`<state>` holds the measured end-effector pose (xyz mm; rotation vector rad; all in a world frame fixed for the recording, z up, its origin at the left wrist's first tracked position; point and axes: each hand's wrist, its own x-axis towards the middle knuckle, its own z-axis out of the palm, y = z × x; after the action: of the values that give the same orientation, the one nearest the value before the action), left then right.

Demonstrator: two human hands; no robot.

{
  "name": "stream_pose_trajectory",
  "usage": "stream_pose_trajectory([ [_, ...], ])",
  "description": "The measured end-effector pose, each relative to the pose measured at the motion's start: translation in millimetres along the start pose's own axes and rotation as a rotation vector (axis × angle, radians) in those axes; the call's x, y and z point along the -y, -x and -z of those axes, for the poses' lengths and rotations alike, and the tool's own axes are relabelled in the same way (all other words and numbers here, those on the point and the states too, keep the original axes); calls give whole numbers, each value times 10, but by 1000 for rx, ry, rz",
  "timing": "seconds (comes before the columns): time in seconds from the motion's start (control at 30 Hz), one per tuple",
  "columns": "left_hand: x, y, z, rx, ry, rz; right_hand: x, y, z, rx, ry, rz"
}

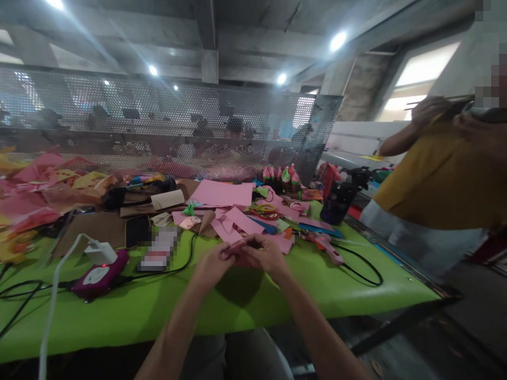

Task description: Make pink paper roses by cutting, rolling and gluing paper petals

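Note:
Both hands meet above the near part of the green-covered table (309, 295). My left hand (214, 262) pinches the left end of a small piece of pink paper (247, 259). On the other side, my right hand (266, 257) has its thumb and fingers closed on the same paper. The fingers hide part of the piece, so its exact shape cannot be made out. Just beyond the hands lie loose pink paper sheets (224, 193) and cut scraps (245, 220). A pink glue gun (328, 248) with a black cord rests to the right.
At left are a purple power strip (97, 274) with a white charger (101, 253), a black phone (137, 231) and heaped coloured paper (43, 184). A dark tumbler (338, 200) stands at right. Behind rises a perforated metal screen (158, 121). A person in a mustard shirt (443, 169) stands at right.

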<state>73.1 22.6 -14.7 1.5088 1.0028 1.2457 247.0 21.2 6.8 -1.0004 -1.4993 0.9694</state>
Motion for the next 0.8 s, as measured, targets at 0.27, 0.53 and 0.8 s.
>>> stream_pose_trajectory([
  [0.27,-30,-45,29,-68,142,99,-44,-23,15,-142,-82,8],
  [0.53,76,-41,-108,-18,123,45,-2,6,1,-116,-127,0],
  [0.8,112,-53,-95,-48,167,38,21,-2,10,-95,-66,-17],
])
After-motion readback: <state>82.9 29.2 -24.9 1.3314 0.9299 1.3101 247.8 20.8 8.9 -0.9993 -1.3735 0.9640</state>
